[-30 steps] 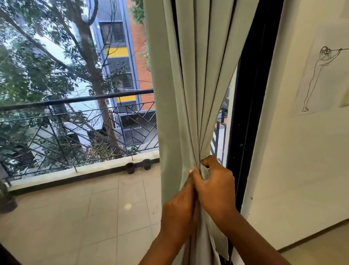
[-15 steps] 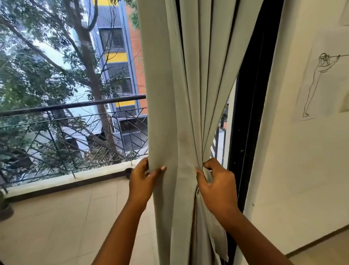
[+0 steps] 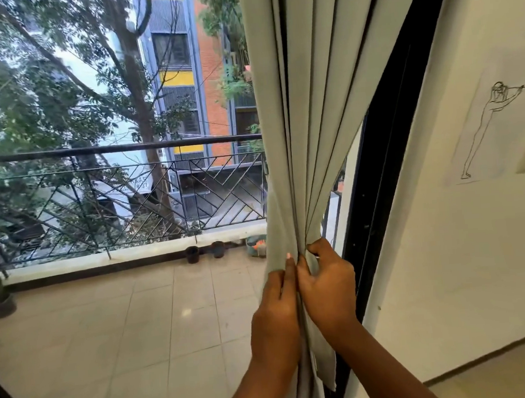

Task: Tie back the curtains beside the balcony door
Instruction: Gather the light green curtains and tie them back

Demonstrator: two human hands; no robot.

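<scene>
Fingers of both my hands are closed around the pale grey-green pleated fabric curtain point(image 3: 307, 107), squeezing its soft vertical folds into one narrow bunch. My left hand point(image 3: 275, 317) wraps the bunch from the left side, fingertips point(image 3: 288, 261) lying flat up the cloth; my right hand point(image 3: 328, 288) grips it from the right, knuckles bent, thumb hooked over the top of the gathered pleats. The two hands touch each other across the fabric. Below my grip the curtain hangs loose with a raw-looking hem edge; above it, the folds fan upward out of view.

Just right of the curtain runs the black metal door frame point(image 3: 375, 171), straight and matte, slanting in this wide view. Right of that is the smooth cream wall point(image 3: 447, 247), carrying a thin black line drawing of a standing figure point(image 3: 488, 130).

Left of the curtain lies the balcony floor of glossy beige square tiles point(image 3: 124, 335). Farther on, near the curtain's left edge, two small dark round pots point(image 3: 205, 252) stand against the low white kerb. Behind them rises the black iron railing with diagonal bars point(image 3: 123, 206), then leafy trees point(image 3: 58, 89) and an orange brick building with yellow panels point(image 3: 195, 78).
</scene>
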